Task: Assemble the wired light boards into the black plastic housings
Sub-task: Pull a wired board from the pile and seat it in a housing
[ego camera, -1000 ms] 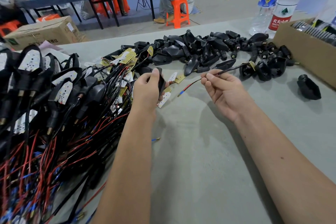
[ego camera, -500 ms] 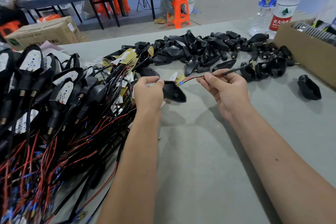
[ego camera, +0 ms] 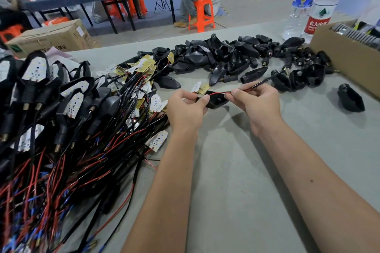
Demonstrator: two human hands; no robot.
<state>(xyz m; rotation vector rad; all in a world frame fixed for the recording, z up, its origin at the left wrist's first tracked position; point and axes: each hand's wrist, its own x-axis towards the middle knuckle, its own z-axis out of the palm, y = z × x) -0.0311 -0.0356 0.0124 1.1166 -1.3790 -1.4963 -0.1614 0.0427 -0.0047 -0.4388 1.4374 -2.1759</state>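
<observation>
My left hand (ego camera: 186, 109) grips a black plastic housing (ego camera: 217, 101) just above the table. My right hand (ego camera: 257, 100) pinches the red and black wire (ego camera: 243, 88) of a light board, whose red end runs along the housing's top. Behind the hands a small light board (ego camera: 200, 88) lies on the table. A heap of empty black housings (ego camera: 226, 57) stretches across the far side. On the left lies a pile of assembled housings with white light boards (ego camera: 72, 100) and tangled red, black and blue wires (ego camera: 61, 166).
A cardboard box (ego camera: 347, 57) of parts stands at the right edge, with two water bottles (ego camera: 316, 2) behind it. One loose housing (ego camera: 350, 98) lies near the box. Beyond the table a person sits on an orange stool (ego camera: 202, 14) at another bench.
The housing in my left hand has turned level. My right hand has brought the wire end closer, and the wire now lies over the housing.
</observation>
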